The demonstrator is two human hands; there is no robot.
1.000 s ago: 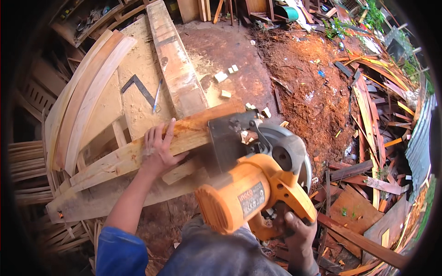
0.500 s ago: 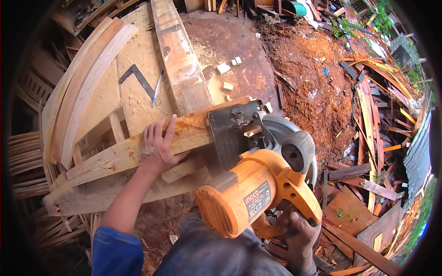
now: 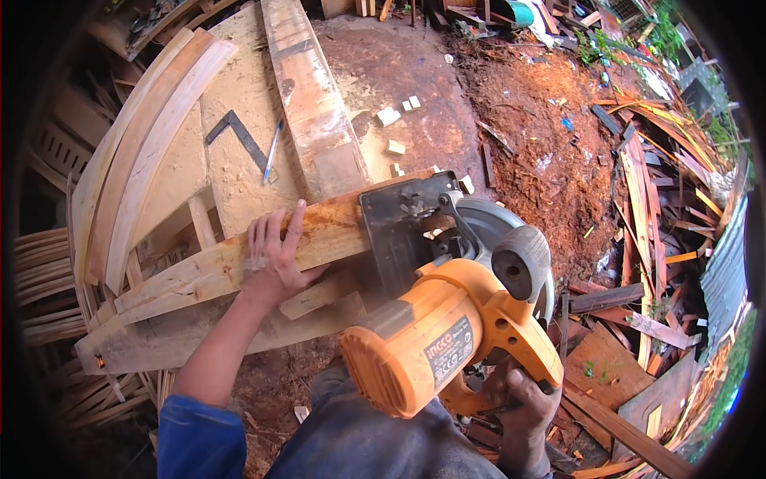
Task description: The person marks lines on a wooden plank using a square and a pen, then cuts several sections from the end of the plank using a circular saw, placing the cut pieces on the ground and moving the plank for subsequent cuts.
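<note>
An orange circular saw (image 3: 411, 347) rests with its dark base plate (image 3: 407, 227) on the right end of a curved wooden plank (image 3: 199, 271). My right hand (image 3: 523, 399) is wrapped around the saw's rear handle, with part of the fingers hidden behind it. Left of the base plate, my left hand (image 3: 275, 251) presses on the plank, fingers stretched over its top and thumb out toward the saw. The blade guard (image 3: 499, 227) shows beyond the motor; the blade's cutting edge is hidden.
A long worn beam (image 3: 307, 104) runs away from the plank. Left of it, a sawdust-covered surface carries a dark square (image 3: 235, 136), a pen (image 3: 273, 152) and several curved planks (image 3: 152, 152). Small offcuts (image 3: 388, 116) lie beyond the saw; scrap wood (image 3: 638, 239) is piled at right.
The saw and my right hand have shifted very slightly to the right. My left hand keeps its place on the plank.
</note>
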